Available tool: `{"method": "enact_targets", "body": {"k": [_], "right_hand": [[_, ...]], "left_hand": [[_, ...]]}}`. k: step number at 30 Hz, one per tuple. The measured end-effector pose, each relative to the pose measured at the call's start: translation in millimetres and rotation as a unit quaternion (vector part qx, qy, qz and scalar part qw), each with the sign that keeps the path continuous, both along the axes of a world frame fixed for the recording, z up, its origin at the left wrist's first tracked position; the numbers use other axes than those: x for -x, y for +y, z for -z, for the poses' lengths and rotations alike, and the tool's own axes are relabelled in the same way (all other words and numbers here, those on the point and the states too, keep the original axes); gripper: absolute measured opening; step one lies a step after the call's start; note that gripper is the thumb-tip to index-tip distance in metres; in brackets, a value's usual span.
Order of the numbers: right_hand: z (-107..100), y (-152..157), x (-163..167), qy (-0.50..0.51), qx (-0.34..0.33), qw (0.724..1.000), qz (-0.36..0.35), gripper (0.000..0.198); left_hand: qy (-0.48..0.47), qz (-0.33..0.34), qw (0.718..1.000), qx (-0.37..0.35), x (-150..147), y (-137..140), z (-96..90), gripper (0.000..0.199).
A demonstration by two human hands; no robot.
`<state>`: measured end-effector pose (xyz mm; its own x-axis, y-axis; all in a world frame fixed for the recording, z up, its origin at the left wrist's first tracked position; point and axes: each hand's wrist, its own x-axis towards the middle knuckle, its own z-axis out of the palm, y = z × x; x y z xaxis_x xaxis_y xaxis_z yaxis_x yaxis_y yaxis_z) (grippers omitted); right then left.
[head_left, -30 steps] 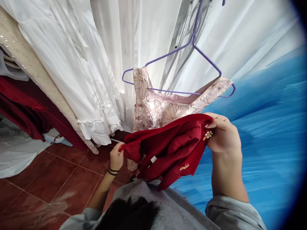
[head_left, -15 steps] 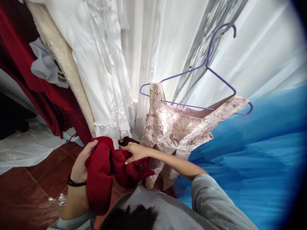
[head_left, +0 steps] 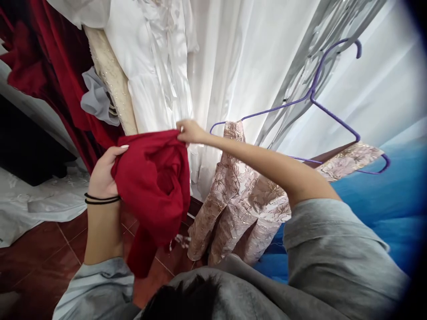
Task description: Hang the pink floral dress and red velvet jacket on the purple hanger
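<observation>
A red cloth garment (head_left: 150,178) is stretched between my two hands, its upper edge nearly straight and the rest hanging in folds. My left hand (head_left: 104,173), with black bands at the wrist, grips its left side, thumb on top. At the upper right corner my right hand (head_left: 191,132) pinches the edge, fingers closed. The garment's exact kind is hard to make out. Behind my right forearm hangs a pink floral brocade dress (head_left: 230,200) on a purple hanger (head_left: 312,93); the forearm hides part of its neckline.
White dresses (head_left: 143,80), a beaded cream gown (head_left: 111,71) and dark red garments (head_left: 63,75) hang at the left. White curtains (head_left: 227,58) stand behind. Blue tulle (head_left: 383,213) fills the right side. White fabric (head_left: 40,204) lies on the red tiled floor (head_left: 43,262).
My right hand has moved up and grasped the garment's edge, pulling the bunched red cloth out wide. My left hand has risen slightly. The view has shifted a little left.
</observation>
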<state>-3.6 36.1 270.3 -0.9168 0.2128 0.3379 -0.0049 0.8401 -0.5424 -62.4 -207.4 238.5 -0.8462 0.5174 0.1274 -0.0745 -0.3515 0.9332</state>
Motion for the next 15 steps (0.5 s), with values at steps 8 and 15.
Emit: {"method": "enact_targets", "body": {"k": [8,15], "right_hand": [[-117,64,-27,0.016,-0.19,0.962,0.195,0.019],[-155,94,-93,0.01,-0.262,0.908,0.327,0.029]], "left_hand": [[0.021,0.159,0.987,-0.033,-8,105,-32.3,0.02],[0.111,0.191,0.97,-0.105,-74,152,-67.3,0.018]]}}
